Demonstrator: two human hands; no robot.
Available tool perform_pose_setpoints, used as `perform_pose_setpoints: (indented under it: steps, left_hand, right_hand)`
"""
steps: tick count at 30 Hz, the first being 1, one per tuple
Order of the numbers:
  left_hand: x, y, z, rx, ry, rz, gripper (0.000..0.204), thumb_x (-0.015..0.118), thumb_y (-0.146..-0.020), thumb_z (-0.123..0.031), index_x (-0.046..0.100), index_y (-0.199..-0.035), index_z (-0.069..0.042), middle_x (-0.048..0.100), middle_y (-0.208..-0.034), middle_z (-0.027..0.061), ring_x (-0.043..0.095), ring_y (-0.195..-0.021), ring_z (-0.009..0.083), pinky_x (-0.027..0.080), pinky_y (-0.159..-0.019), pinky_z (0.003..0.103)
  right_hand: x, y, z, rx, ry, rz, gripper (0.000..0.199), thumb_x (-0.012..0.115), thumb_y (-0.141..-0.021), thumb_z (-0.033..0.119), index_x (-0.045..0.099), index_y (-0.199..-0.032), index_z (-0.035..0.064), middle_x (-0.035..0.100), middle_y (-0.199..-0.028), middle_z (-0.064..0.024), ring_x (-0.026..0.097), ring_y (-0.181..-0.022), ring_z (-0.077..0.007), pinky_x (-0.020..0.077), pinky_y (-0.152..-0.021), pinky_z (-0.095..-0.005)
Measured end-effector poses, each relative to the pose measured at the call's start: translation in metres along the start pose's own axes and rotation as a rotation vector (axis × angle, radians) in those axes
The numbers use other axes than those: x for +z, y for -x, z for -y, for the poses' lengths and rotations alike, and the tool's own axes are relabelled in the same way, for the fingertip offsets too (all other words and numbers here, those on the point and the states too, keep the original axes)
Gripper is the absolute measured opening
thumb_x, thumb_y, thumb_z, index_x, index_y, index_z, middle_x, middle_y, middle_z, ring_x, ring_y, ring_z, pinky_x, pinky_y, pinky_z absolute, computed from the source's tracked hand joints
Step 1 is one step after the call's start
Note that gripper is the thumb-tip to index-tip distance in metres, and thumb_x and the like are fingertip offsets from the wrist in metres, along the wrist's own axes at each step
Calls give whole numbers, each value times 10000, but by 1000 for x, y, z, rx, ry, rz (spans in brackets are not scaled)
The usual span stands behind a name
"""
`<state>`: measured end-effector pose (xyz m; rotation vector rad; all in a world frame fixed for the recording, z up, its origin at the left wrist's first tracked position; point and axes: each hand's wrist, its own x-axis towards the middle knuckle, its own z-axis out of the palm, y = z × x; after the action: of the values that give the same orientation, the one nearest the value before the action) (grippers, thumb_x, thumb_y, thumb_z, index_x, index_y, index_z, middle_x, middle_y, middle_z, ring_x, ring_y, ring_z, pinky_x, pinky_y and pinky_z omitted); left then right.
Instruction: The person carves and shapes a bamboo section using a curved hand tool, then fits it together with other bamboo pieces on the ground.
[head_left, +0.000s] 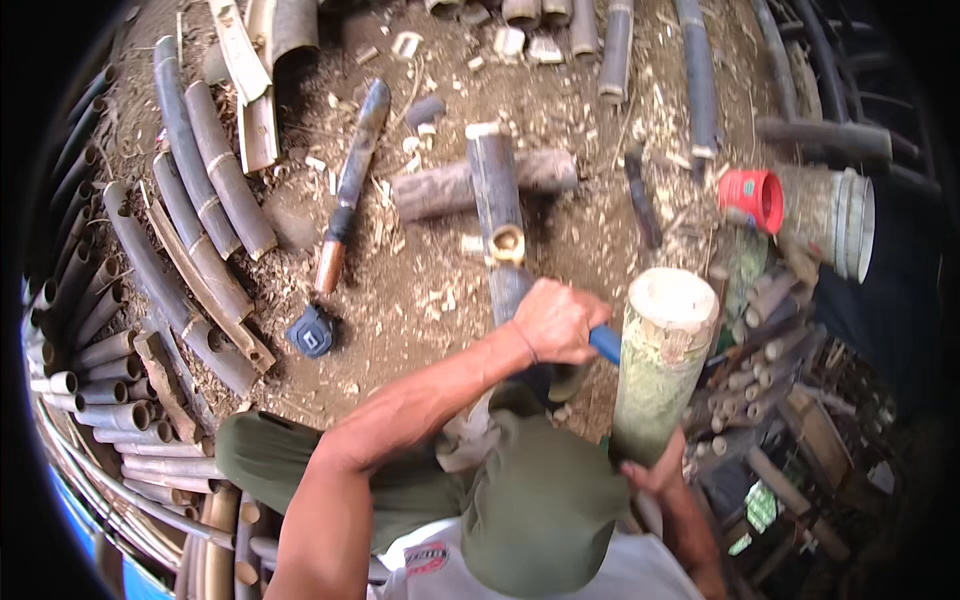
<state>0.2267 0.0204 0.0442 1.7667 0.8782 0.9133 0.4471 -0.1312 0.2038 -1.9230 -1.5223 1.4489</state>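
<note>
My left hand (560, 320) is closed around the blue handle (605, 343) of a tool. The handle runs behind a thick, pale green bamboo section (660, 375), which hides most of the tool, so its kind cannot be told. Low on that upright section, my right hand (658, 468) grips it from below, its fingers partly hidden. The section's upper end is pale and freshly cut. Just beyond my left hand, a dark bamboo length (495, 190) lies across a short brown log (430, 190).
A dark-bladed tool with a brown handle (330, 262) and a blue-black tape measure (312, 331) lie to the left. Bamboo lengths (230, 170) are spread beyond them. At right are a red cup (750, 200), a whitish bucket (850, 220) and stacked bamboo pieces (765, 375). Shavings litter the ground.
</note>
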Motion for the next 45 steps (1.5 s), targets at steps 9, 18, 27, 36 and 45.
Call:
perform_pose_setpoints:
  steps: [9,18,27,36,45]
  left_hand:
    - [-12,11,3,5,-65,84,186,699,-578,-252,565,-632,-135,600,-619,46,616,-585,327,465,-528,444]
    - [-53,-23,18,-158,254,-519,255,720,-806,-188,590,-611,-87,592,-563,32,580,-506,140,447,-470,330]
    - [-68,-30,0,-384,799,-971,329,708,-924,-280,498,-763,-85,446,-612,-27,420,-464,72,358,-417,240]
    - [-49,-35,18,-434,642,-959,347,729,-914,-286,499,-755,-79,455,-625,-37,382,-487,47,287,-435,220]
    - [-44,-37,22,-439,632,-943,362,716,-922,-238,468,-697,-101,440,-604,-49,380,-493,43,297,-442,221]
  right_hand:
    - [14,-22,-12,-30,39,42,771,826,-565,239,515,-1221,-20,652,-1077,-133,624,-976,-205,496,-902,-362]
    - [-8,-57,-9,-320,-379,49,783,777,-681,193,393,-1294,-106,570,-1149,-207,646,-953,-299,527,-852,-405]
    - [-59,-116,55,-209,-424,25,866,795,-695,403,441,-1273,-135,621,-1109,-214,684,-919,-272,586,-785,-382]
    - [-83,-155,79,-219,-478,132,1006,855,-640,505,434,-1299,-127,616,-1123,-211,689,-898,-267,598,-742,-372]
    - [-88,-183,124,-415,-349,165,970,793,-706,514,409,-1327,-125,573,-1156,-226,660,-917,-255,567,-751,-352]
